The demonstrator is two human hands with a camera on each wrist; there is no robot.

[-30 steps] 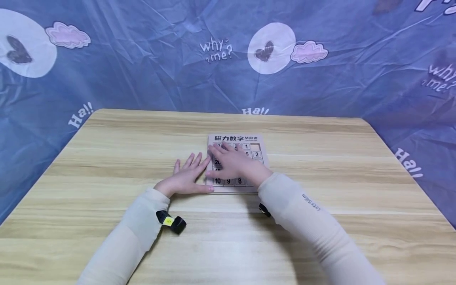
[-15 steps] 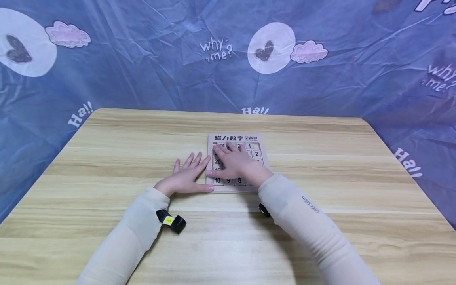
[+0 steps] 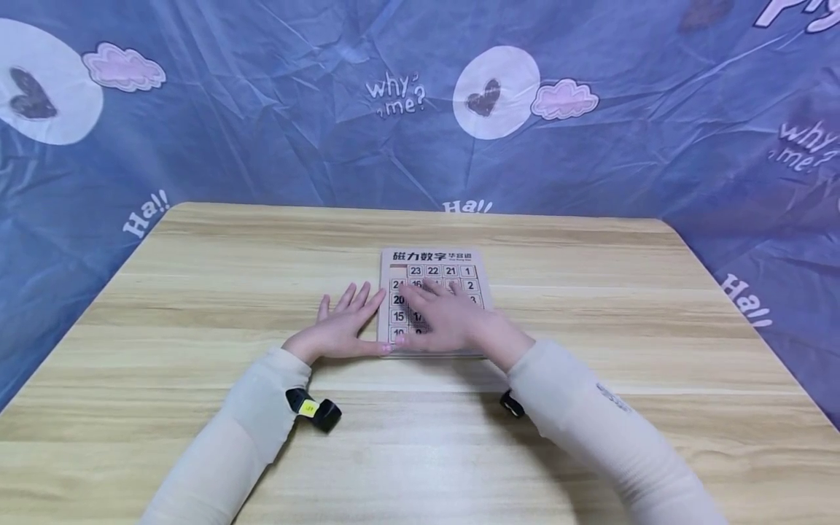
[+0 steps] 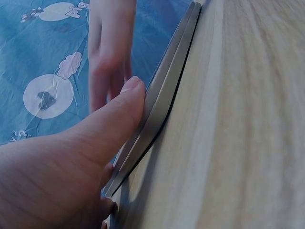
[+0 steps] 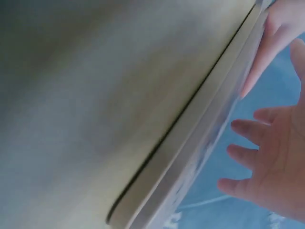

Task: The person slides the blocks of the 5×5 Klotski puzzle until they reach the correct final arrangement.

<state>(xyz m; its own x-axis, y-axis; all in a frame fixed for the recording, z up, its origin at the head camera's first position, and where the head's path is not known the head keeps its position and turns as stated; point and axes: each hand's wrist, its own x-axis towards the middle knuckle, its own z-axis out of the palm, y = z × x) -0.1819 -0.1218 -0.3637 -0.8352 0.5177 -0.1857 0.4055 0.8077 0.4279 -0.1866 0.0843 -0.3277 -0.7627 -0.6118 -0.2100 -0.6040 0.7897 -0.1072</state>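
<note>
A flat number sliding puzzle (image 3: pixel 433 257) lies on the table, its vacant slot (image 3: pixel 398 270) at the top left of the grid. Beside that slot, the top row reads 23, 22, 21, 1. My left hand (image 3: pixel 337 332) spreads its straight fingers along the board's left side; in the left wrist view its thumb (image 4: pixel 114 119) rests on the puzzle's edge (image 4: pixel 169 81). Over the middle of the grid is my right hand (image 3: pixel 453 321), hiding several tiles. The right wrist view has the right hand (image 5: pixel 281 167) with fingers extended, apart from the puzzle (image 5: pixel 186 148).
The puzzle sits on a wood-grain table (image 3: pixel 197 292). Behind it hangs a blue printed cloth (image 3: pixel 275 109). A black wrist camera (image 3: pixel 315 410) is strapped on the left sleeve, and another (image 3: pixel 512 403) shows under the right one.
The top row's tiles have slid right, so the vacant slot went from top right to top left. My right hand has drawn back toward me and rightward; the left stays put.
</note>
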